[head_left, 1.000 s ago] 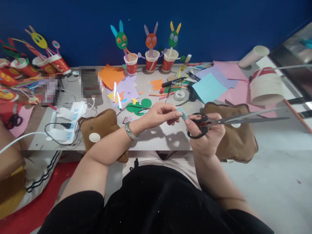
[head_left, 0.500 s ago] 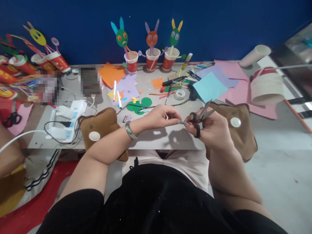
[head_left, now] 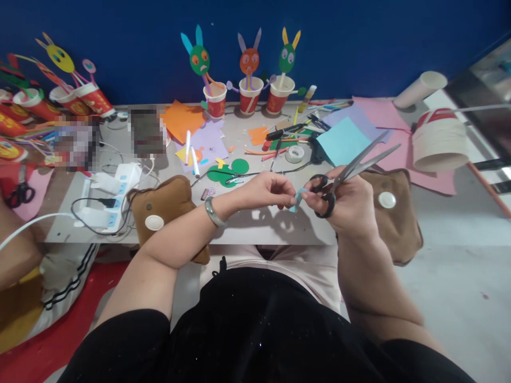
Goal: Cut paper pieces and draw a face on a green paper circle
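My left hand (head_left: 268, 190) pinches a small light-blue paper scrap (head_left: 297, 200) between thumb and fingers, just above the near edge of the grey table (head_left: 259, 223). My right hand (head_left: 346, 205) grips black-handled scissors (head_left: 351, 169) by the loops, blades slightly apart and pointing up to the right. Its fingertips also touch the scrap. A green bangle (head_left: 212, 213) sits on my left wrist. Both forearms rest near two brown cushions (head_left: 163, 205).
Paper-cup bunny figures (head_left: 248, 80) stand along the blue wall. Coloured paper sheets (head_left: 343, 139), markers (head_left: 191, 154), tape roll (head_left: 295, 155), green cut-outs (head_left: 227, 171) and a power strip (head_left: 109, 197) with cables crowd the table. A second cushion (head_left: 393, 207) lies right. Another person's leg (head_left: 24, 287) is at left.
The scissors swung from pointing flat to the right to angling up and right. The scrap, first held upright between the hands, now hangs lower between the fingertips.
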`<state>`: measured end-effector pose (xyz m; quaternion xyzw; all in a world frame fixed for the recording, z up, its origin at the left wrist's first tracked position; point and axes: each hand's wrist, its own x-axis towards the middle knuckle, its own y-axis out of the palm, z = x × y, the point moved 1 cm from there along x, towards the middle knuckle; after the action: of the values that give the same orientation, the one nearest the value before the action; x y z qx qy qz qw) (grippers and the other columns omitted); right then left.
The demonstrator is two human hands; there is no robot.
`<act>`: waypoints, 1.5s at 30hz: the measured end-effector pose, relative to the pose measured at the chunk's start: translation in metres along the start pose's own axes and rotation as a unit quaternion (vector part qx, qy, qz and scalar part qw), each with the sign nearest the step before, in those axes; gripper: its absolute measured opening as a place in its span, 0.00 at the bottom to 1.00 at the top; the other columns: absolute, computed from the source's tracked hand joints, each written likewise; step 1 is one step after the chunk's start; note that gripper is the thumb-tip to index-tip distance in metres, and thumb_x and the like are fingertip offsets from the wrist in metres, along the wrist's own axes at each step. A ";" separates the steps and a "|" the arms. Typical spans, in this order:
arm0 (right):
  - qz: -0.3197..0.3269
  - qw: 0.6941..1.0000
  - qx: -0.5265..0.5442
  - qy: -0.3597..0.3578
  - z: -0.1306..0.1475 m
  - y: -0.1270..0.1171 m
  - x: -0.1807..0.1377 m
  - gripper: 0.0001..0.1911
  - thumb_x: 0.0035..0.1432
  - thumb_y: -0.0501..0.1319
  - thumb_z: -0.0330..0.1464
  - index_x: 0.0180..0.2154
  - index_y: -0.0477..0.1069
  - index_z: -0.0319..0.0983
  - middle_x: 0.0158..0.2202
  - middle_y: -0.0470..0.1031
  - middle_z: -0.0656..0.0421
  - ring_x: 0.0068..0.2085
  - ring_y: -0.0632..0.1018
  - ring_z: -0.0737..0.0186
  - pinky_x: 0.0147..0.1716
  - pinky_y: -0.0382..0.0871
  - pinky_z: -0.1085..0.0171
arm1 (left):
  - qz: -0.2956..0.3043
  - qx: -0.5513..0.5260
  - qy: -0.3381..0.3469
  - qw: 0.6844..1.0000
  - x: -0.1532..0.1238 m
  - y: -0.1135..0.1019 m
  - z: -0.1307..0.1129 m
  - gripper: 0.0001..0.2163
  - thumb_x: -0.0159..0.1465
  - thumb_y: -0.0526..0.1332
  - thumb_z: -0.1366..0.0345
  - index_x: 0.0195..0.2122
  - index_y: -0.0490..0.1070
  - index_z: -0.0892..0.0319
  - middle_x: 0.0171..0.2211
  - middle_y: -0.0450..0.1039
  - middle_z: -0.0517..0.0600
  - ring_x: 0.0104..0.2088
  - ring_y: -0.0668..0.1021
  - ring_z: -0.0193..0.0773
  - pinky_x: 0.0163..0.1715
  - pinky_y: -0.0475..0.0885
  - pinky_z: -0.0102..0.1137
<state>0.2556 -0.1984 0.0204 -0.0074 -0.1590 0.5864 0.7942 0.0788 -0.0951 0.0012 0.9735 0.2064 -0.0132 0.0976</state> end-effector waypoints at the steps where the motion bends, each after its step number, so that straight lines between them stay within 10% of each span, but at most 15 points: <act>1: -0.006 1.000 0.014 -0.004 -0.001 0.002 0.000 0.28 0.42 0.85 0.43 0.32 0.70 0.44 0.30 0.80 0.61 0.29 0.78 0.63 0.28 0.72 0.63 | -0.003 -0.006 -0.001 1.000 0.000 0.000 -0.001 0.23 0.50 0.83 0.50 0.31 0.78 0.62 0.27 0.80 0.48 0.28 0.77 0.29 0.31 0.70 0.28; 15: -0.067 0.995 0.074 -0.009 -0.001 0.012 -0.024 0.25 0.47 0.84 0.44 0.33 0.71 0.44 0.32 0.85 0.61 0.26 0.78 0.63 0.26 0.70 0.63 | -0.085 -0.109 0.051 0.989 -0.002 0.001 -0.009 0.29 0.45 0.84 0.43 0.28 0.71 0.58 0.22 0.72 0.41 0.25 0.73 0.27 0.29 0.67 0.28; 29: 0.229 0.967 0.099 0.059 0.005 0.019 -0.056 0.29 0.59 0.72 0.61 0.40 0.77 0.42 0.34 0.82 0.55 0.31 0.76 0.60 0.31 0.71 0.60 | -0.147 -0.230 0.044 0.961 -0.005 -0.004 -0.018 0.22 0.57 0.80 0.53 0.28 0.67 0.56 0.25 0.68 0.41 0.27 0.73 0.28 0.30 0.69 0.28; 39: 0.051 0.989 0.114 0.083 0.002 0.025 -0.048 0.28 0.47 0.83 0.52 0.32 0.72 0.43 0.27 0.80 0.60 0.26 0.75 0.62 0.26 0.68 0.63 | -0.194 -0.289 0.003 0.938 -0.002 -0.004 -0.015 0.18 0.62 0.76 0.59 0.27 0.67 0.57 0.24 0.71 0.42 0.24 0.70 0.26 0.27 0.64 0.29; 45: 0.200 0.965 0.145 0.084 0.001 0.030 -0.046 0.28 0.60 0.72 0.59 0.38 0.74 0.42 0.30 0.83 0.56 0.25 0.73 0.63 0.26 0.66 0.62 | -0.198 -0.336 0.001 0.921 -0.001 -0.006 -0.014 0.13 0.63 0.71 0.67 0.26 0.69 0.58 0.23 0.72 0.43 0.23 0.70 0.26 0.25 0.64 0.27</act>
<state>0.2155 -0.2324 0.0043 0.0265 -0.0005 0.7474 0.6639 0.0749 -0.0871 0.0135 0.8229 0.3875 0.0392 0.4138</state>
